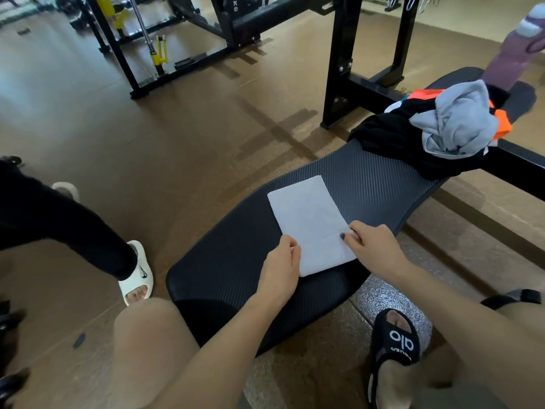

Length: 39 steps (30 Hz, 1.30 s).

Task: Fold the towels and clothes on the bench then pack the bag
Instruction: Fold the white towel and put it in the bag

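A white towel (309,219) lies folded into a long rectangle on the black ribbed bench (236,252). My left hand (280,261) pinches its near left edge. My right hand (371,243) pinches the near right edge, thumb on top. Farther along the bench sits a loose heap of clothes (413,143): a black garment, a grey one (460,125) on top, and orange and white pieces underneath. No bag is clearly in view.
A purple bottle (513,51) stands at the bench's far end. A black rack frame (342,60) rises beside the bench. Another person's leg in a white slide (138,276) stands at the left. My own foot in a black slide (395,346) rests on the floor at the right.
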Each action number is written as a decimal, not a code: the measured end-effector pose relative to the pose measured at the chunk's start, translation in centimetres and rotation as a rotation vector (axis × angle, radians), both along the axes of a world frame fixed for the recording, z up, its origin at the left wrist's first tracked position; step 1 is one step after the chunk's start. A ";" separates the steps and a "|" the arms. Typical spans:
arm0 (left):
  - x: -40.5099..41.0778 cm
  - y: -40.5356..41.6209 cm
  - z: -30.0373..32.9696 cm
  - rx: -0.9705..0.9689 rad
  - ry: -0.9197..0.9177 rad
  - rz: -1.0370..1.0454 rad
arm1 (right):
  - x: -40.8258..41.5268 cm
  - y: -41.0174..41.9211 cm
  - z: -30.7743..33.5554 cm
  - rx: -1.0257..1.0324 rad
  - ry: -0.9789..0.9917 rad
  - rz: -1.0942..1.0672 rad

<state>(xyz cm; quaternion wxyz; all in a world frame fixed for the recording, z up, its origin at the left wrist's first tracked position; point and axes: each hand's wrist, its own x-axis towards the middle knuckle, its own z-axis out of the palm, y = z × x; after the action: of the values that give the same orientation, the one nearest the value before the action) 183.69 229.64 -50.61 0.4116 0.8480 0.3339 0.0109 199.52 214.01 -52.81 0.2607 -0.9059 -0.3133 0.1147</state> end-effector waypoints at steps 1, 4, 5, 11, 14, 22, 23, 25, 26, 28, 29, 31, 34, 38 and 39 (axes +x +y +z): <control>0.2 0.0 -0.1 0.012 0.015 0.008 | -0.1 0.2 -0.1 -0.017 -0.034 -0.012; 0.7 0.2 -0.2 0.070 0.048 0.001 | -0.6 0.8 -0.1 -0.006 -0.116 -0.033; 0.8 0.3 -0.2 0.091 0.051 -0.008 | -0.8 0.9 -0.1 0.000 -0.148 -0.036; 1.2 0.7 -0.9 0.268 0.103 -0.101 | -0.4 1.1 -1.0 -0.095 -0.244 -0.049; 1.4 0.8 -1.0 0.367 0.197 -0.193 | -0.6 1.6 -1.2 -0.108 -0.269 -0.020; 1.2 0.6 0.7 0.278 0.147 -0.221 | -0.9 2.3 -1.6 -0.203 -0.318 -0.023; 1.1 0.5 0.8 0.325 0.163 -0.284 | -1.0 2.2 -1.8 -0.205 -0.310 -0.025; 1.0 0.3 0.5 0.428 0.197 -0.393 | -1.0 2.0 -1.8 -0.203 -0.288 -0.036; 0.9 0.2 0.3 0.472 0.207 -0.421 | -0.9 1.9 -1.8 -0.199 -0.288 -0.044; 0.9 0.3 0.0 0.554 0.215 -0.448 | -0.7 1.8 -1.9 -0.172 -0.344 -0.027; 0.8 0.3 -0.1 0.591 0.220 -0.464 | -0.7 1.7 -1.9 -0.163 -0.398 -0.003; 0.7 0.5 -0.2 0.606 0.222 -0.494 | -0.6 1.7 -1.6 -0.191 -0.535 0.051; 0.5 0.8 -0.2 0.519 0.201 -0.487 | -0.8 1.4 -0.1 -0.190 -0.720 0.182; 0.6 0.6 -0.9 0.613 0.238 -0.525 | -1.9 -0.1 1.0 -0.107 -0.679 0.600; 0.6 0.6 -1.1 0.659 0.244 -0.525 | -1.9 -0.4 1.0 -0.128 -0.620 0.648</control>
<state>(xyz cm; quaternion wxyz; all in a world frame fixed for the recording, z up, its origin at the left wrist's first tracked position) 184.28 230.22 -51.75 0.0655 0.9852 0.1317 -0.0883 197.58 213.65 -51.82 0.0484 -0.7669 -0.6364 -0.0673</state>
